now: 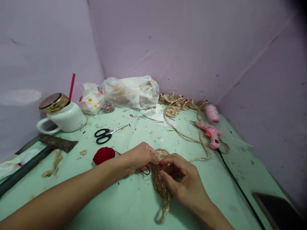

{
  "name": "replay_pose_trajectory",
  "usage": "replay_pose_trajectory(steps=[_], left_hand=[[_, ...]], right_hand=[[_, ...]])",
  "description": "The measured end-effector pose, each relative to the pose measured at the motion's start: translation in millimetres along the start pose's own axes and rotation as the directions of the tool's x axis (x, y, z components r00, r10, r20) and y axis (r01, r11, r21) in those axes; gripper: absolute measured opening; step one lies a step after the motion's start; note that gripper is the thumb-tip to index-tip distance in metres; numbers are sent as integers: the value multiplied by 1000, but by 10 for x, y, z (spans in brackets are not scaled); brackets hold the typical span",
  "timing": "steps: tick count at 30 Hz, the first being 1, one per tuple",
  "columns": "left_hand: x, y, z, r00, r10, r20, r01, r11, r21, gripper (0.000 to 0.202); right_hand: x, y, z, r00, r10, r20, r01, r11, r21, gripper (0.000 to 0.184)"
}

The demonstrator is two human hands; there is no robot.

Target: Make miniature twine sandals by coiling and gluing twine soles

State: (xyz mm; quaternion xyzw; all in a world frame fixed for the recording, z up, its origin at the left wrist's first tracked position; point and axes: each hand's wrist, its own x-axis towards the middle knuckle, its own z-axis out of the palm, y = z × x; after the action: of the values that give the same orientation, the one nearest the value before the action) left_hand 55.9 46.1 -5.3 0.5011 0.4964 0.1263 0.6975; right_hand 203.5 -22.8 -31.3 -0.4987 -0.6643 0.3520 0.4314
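A coiled jute-rope piece [160, 179] lies on the pale green table [124, 198] with a braided tail hanging toward me. My left hand [139, 157] is closed, pinching red yarn [145, 171] at the coil's upper edge. My right hand [184, 179] is also closed, its fingertips pinching the same red yarn against the coil, and it covers the coil's right side. A ball of red yarn [103, 155] sits just left of my left hand, joined to it by a thin strand.
Black-handled scissors [106, 134], a white mug with a gold lid [62, 115], a hammer [35, 158], plastic bags [129, 92], a pile of jute cord [177, 105], a pink spool [212, 113] and a pink glue gun [209, 132] with its black cable [240, 188]. A dark phone [278, 209] lies bottom right.
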Motion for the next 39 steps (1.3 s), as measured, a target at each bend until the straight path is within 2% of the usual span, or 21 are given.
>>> replay_pose_trajectory(steps=[2,3,5,8,10,12,13,16,19,21,25,28,31,33,35,39], left_hand=[[3,-4,-2,1000,-2,10,2,1000,2,4],[2,-8,-2,1000,-2,14,2,1000,3,4],[-4,-17,-3,1000,0,16,0,1000,6,5],[-15,-26,-7,1000,4,17,-4,1000,8,5],[-17,-26,-18,1000,6,24,-6,1000,2,5],[-17,-23,-36,999,11,33,-11,1000,-9,6],[-18,-20,-46,999,14,38,-13,1000,-16,6],[-18,-16,-69,998,24,53,-22,999,-38,6],[-10,-25,-66,998,28,57,-26,999,-43,6],[0,-35,-52,998,29,50,-28,999,-36,5],[9,-40,-28,999,30,38,-30,999,-19,6],[-2,-29,-23,999,27,36,-26,1000,-11,5],[-13,-19,-21,999,25,43,-24,1000,-4,7],[-14,-17,-21,999,25,46,-26,1000,6,6],[-14,-19,-22,998,29,53,-30,999,19,5],[-3,-54,-20,996,48,73,-53,996,65,4]], right_hand=[[3,-3,6,999,-15,-29,14,1000,-26,5],[8,-2,11,999,17,-35,-17,1000,-2,5],[24,8,25,984,178,-13,-175,976,129,13],[53,35,38,897,437,71,-429,819,380,30],[76,50,15,860,505,75,-467,719,515,38],[103,54,-42,852,522,50,-447,673,589,41],[116,49,-80,857,514,42,-440,685,581,40],[138,15,-185,902,423,85,-418,810,411,33],[121,-30,-205,948,276,160,-311,913,266,24],[93,-53,-168,964,201,175,-235,951,201,21],[50,-54,-70,961,223,167,-248,956,155,17],[54,-27,-41,950,284,131,-305,932,198,6],[76,-8,-55,947,306,92,-320,912,258,6],[86,-3,-70,969,242,46,-246,930,275,3],[87,6,-77,992,128,16,-127,954,272,7],[66,56,-70,999,-32,42,20,962,273,17]])
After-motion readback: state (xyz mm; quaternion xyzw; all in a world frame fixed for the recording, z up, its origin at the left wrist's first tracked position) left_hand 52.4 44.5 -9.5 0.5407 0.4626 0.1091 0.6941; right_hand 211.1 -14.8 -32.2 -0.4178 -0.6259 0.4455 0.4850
